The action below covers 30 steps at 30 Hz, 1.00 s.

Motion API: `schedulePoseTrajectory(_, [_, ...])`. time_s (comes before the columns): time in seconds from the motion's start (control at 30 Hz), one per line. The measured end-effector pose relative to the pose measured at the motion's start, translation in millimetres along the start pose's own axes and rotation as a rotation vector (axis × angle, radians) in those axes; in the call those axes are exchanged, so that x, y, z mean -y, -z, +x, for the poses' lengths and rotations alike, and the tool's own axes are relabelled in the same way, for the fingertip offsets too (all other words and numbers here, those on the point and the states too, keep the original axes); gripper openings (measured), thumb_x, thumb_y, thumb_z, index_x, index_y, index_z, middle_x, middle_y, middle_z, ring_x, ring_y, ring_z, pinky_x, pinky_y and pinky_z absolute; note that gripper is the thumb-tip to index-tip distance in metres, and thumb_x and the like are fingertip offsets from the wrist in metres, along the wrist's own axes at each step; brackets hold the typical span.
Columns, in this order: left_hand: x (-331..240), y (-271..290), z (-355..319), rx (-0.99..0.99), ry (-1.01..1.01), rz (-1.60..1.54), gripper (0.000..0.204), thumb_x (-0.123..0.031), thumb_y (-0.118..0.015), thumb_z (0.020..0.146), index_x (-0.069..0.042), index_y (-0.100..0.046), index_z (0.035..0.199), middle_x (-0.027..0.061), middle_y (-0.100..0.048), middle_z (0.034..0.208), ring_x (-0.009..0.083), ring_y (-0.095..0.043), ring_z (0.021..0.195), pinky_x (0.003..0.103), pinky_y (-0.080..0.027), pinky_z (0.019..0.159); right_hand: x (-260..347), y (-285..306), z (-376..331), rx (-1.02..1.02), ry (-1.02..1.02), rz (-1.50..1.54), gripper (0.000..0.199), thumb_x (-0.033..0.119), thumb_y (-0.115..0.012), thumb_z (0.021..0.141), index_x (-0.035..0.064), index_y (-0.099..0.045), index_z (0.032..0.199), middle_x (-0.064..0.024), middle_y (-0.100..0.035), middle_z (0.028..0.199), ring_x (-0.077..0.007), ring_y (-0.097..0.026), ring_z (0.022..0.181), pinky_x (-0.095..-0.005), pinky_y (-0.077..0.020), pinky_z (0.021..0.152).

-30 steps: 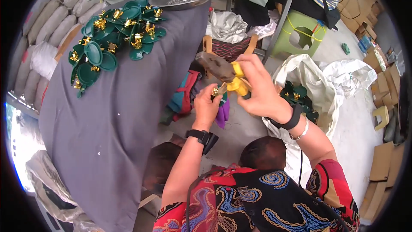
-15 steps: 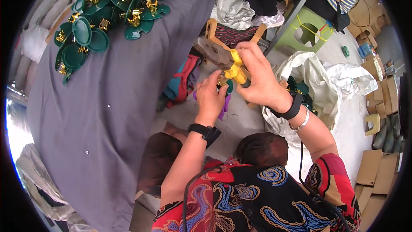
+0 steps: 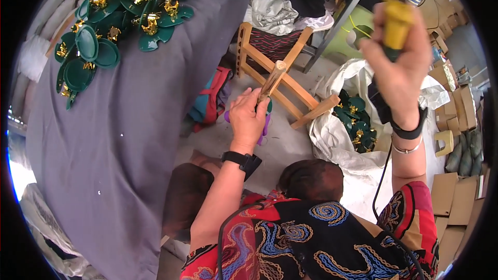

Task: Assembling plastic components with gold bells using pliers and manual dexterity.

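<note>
My left hand (image 3: 248, 117) is closed around the lower part of a short wooden stick (image 3: 272, 79), whose round end points up and away. Beneath that hand a bit of dark green and some purple material (image 3: 264, 129) show; the fingers hide most of both. Raised at the upper right, my right hand (image 3: 399, 59) grips pliers with yellow handles (image 3: 398, 21). Motion smears the hand and pliers, and the top of the tool reaches the picture's edge. Green plastic pieces with gold fittings (image 3: 106, 52) lie piled on a grey cloth (image 3: 124, 166) to the left.
Beyond the stick stands a wooden folding stool (image 3: 290, 96) with a woven seat. Right of it, an open white sack (image 3: 337, 145) holds more green and gold pieces (image 3: 358, 116). Red and blue fabric (image 3: 210, 93) hangs beside the cloth. Cardboard boxes (image 3: 451, 192) line the far right.
My right hand has swung the pliers up and right, away from my left hand. That uncovers the wooden stick. My left hand has shifted only slightly.
</note>
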State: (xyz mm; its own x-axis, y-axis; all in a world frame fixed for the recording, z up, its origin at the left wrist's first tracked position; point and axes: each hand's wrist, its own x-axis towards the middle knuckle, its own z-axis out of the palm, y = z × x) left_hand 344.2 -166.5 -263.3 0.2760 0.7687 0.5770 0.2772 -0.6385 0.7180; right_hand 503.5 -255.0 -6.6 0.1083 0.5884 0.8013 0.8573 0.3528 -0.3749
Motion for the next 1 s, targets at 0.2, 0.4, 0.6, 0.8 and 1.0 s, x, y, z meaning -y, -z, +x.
schedulePoseTrajectory(0.2, [-3, 5, 7, 0.027, -0.054, 0.0, 0.026, -0.012, -0.074, 0.079, 0.003, -0.067, 0.099, 0.0178, -0.069, 0.098, 0.0341, -0.066, 0.1, 0.041, -0.05, 0.086, -21, -32, -55, 0.822, -0.344, -0.249, 0.039, 0.004, -0.068, 0.068, -0.0022, -0.051, 0.103, -0.0243, -0.059, 0.092, -0.045, -0.057, 0.086, -0.0451, -0.0483, 0.071])
schedulePoseTrajectory(0.4, [-9, 0, 3, 0.024, -0.024, -0.053, 0.024, -0.013, -0.071, 0.08, -0.003, -0.068, 0.102, 0.0163, -0.069, 0.094, 0.0356, -0.064, 0.099, 0.043, -0.049, 0.086, -24, -52, -46, 0.262, 0.083, -0.003, 0.053, 0.003, -0.066, 0.059, -0.0009, -0.05, 0.108, -0.0219, -0.053, 0.108, -0.0398, -0.054, 0.098, -0.0414, -0.0467, 0.082])
schedulePoseTrajectory(0.6, [-9, 8, 0, 0.134, 0.155, -0.228, 0.015, -0.008, -0.067, 0.08, -0.004, -0.068, 0.095, 0.0137, -0.069, 0.09, 0.031, -0.066, 0.088, 0.038, -0.05, 0.075, -11, -87, -89, 0.416, -0.13, 0.251, 0.046, 0.007, -0.071, 0.061, -0.0025, -0.05, 0.101, -0.0212, -0.044, 0.108, -0.04, -0.051, 0.099, -0.0438, -0.0472, 0.08])
schedulePoseTrajectory(0.8, [-99, -42, 31, 0.27, 0.125, -0.353, 0.027, -0.016, -0.07, 0.085, 0.003, -0.067, 0.104, 0.0145, -0.071, 0.088, 0.0222, -0.07, 0.084, 0.034, -0.053, 0.077, -6, 60, -77, -0.055, -0.035, -0.241, 0.051, 0.003, -0.068, 0.061, -0.0004, -0.05, 0.108, -0.0185, -0.048, 0.11, -0.0358, -0.051, 0.097, -0.0389, -0.0458, 0.081])
schedulePoseTrajectory(1.0, [-149, -85, 52, 0.415, -0.07, -0.41, 0.058, -0.019, -0.06, 0.092, 0.003, -0.037, 0.14, 0.0261, -0.047, 0.138, 0.0375, -0.042, 0.131, 0.041, -0.034, 0.109, 2, 96, -111, -0.189, -0.161, -0.247, 0.057, 0.0, -0.06, 0.064, -0.0003, -0.052, 0.12, -0.0153, -0.049, 0.121, -0.0262, -0.057, 0.096, -0.0329, -0.0477, 0.082])
